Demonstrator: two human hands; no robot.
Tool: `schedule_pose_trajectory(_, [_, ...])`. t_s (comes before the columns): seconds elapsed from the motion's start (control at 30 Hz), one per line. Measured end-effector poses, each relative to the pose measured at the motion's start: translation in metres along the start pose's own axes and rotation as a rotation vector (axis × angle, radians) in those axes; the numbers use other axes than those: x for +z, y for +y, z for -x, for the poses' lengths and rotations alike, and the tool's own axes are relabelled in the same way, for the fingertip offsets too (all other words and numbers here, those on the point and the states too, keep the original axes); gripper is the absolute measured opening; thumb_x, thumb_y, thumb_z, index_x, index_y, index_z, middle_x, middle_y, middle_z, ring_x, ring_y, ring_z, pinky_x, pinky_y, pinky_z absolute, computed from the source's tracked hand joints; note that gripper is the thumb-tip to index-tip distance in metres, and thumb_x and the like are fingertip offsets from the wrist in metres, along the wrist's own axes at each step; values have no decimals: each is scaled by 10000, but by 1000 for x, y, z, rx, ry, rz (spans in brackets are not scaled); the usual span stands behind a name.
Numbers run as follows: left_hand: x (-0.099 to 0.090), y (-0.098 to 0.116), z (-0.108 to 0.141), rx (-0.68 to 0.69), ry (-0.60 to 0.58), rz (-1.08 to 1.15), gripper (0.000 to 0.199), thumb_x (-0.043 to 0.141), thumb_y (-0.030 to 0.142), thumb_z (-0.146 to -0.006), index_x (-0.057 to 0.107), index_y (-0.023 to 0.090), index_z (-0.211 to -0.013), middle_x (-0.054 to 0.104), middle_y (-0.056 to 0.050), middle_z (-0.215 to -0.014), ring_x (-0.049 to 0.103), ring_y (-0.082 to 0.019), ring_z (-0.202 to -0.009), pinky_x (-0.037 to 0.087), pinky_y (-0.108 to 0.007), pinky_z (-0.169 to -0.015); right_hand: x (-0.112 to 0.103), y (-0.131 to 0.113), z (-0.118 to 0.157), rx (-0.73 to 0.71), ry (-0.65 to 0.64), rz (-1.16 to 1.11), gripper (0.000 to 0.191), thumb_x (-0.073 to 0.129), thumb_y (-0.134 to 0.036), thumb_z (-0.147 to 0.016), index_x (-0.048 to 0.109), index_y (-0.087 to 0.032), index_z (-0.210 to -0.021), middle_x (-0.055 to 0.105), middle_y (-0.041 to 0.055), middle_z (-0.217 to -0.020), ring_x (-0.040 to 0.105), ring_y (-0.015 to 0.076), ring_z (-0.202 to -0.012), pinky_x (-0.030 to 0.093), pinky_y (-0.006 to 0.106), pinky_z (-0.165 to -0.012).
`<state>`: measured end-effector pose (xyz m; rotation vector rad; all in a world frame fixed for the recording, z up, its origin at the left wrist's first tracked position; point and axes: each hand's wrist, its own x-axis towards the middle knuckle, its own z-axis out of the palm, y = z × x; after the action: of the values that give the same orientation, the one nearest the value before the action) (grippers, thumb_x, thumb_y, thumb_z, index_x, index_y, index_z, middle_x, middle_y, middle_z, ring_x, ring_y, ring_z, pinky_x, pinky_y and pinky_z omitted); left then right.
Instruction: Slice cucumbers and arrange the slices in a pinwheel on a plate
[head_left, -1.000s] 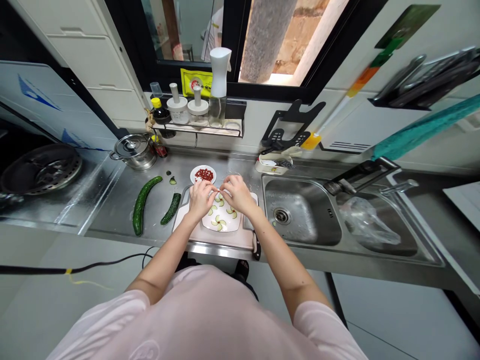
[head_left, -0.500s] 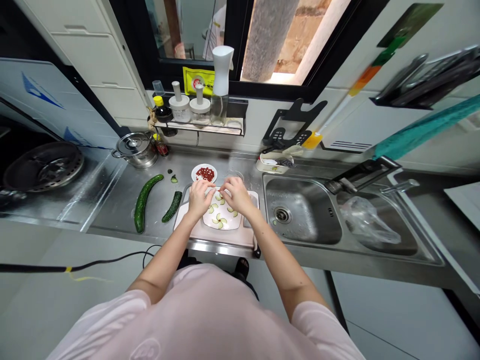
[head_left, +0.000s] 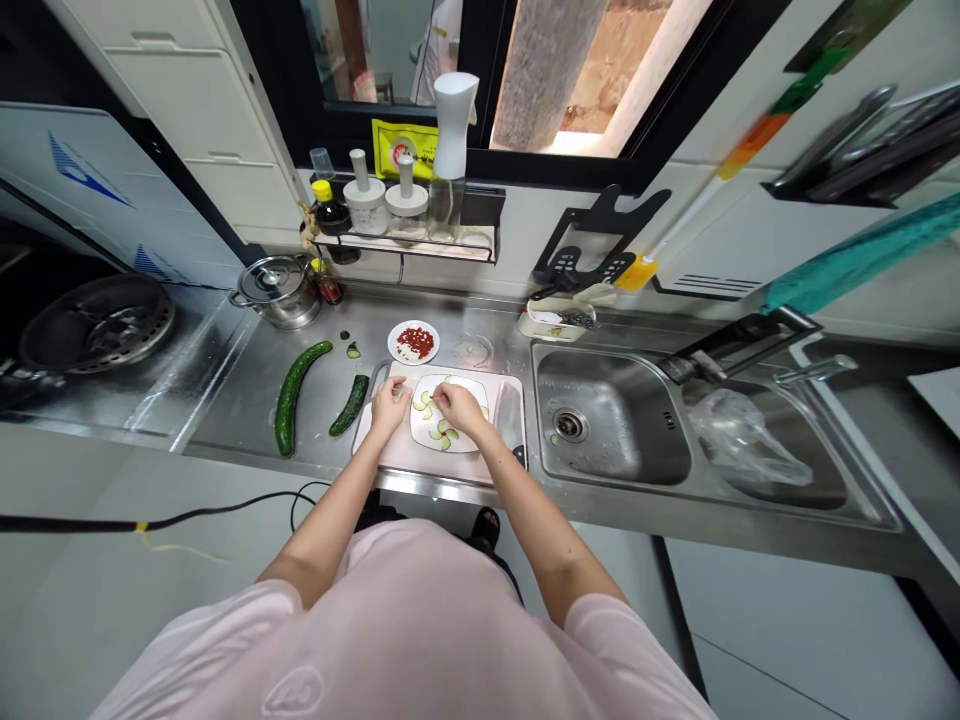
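My right hand is over a white square plate, fingertips pinched together low above it. A tiny reddish bit seems to show at the fingertips, too small to name. Fanned green-edged cucumber slices lie on the plate in flower-like groups, some hidden by the right hand. At the plate's left edge is my left hand, fingers loosely bent and thumb apart, with nothing visible in it. Beneath the plate lies a pale pink cutting board. A knife rests on its right side. Behind stands a small white dish of chopped red pieces.
Left of the board lie a whole cucumber, a cut cucumber piece and cucumber scraps. A lidded pot stands behind them. To the right is a sink. A seasoning shelf hangs at the back.
My left hand has drawn back to the plate's left edge and its fingers have loosened. My right hand has moved slightly left and toward me, away from the far slices. The view has shifted slightly.
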<state>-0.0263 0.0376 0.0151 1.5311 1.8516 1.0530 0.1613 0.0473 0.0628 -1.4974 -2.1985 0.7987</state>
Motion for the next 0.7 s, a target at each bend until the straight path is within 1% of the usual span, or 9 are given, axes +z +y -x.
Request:
schedule_pose_trajectory(0.1, [8, -10, 1, -49, -57, -29, 339, 610, 277, -767, 582, 183, -1091, 623, -74, -1023, 593, -151, -815, 478, -292, -789, 15, 4, -3, 42, -62, 76, 159, 455, -219, -862, 612, -196, -878, 660, 18, -838, 553, 125, -733, 300, 205, -603])
schedule_pose_trajectory(0.27, [16, -17, 3, -76, -112, -63, 399, 620, 260, -747, 562, 179, -1134, 621, -79, -1025, 584, -154, -807, 475, -293, -779, 32, 10, -9, 107, -98, 168, 179, 440, -232, -879, 613, -198, -907, 668, 37, -851, 562, 140, -769, 292, 214, -604])
schedule_pose_trajectory(0.47, [22, -18, 3, -78, -140, -70, 458, 632, 270, -740, 532, 189, -1180, 615, -73, -1013, 580, -151, -814, 470, -279, -773, 36, 12, -12, 125, -141, 210, 200, 423, -255, -899, 609, -200, -946, 669, 49, -898, 558, 145, -758, 288, 221, -599])
schedule_pose_trajectory(0.7, [31, -16, 1, -86, -153, -110, 494, 646, 270, -722, 513, 197, -1192, 615, -47, -952, 564, -125, -735, 454, -252, -733, 38, 11, -14, 128, -163, 227, 204, 425, -268, -907, 612, -197, -946, 671, 58, -919, 566, 153, -787, 295, 222, -608])
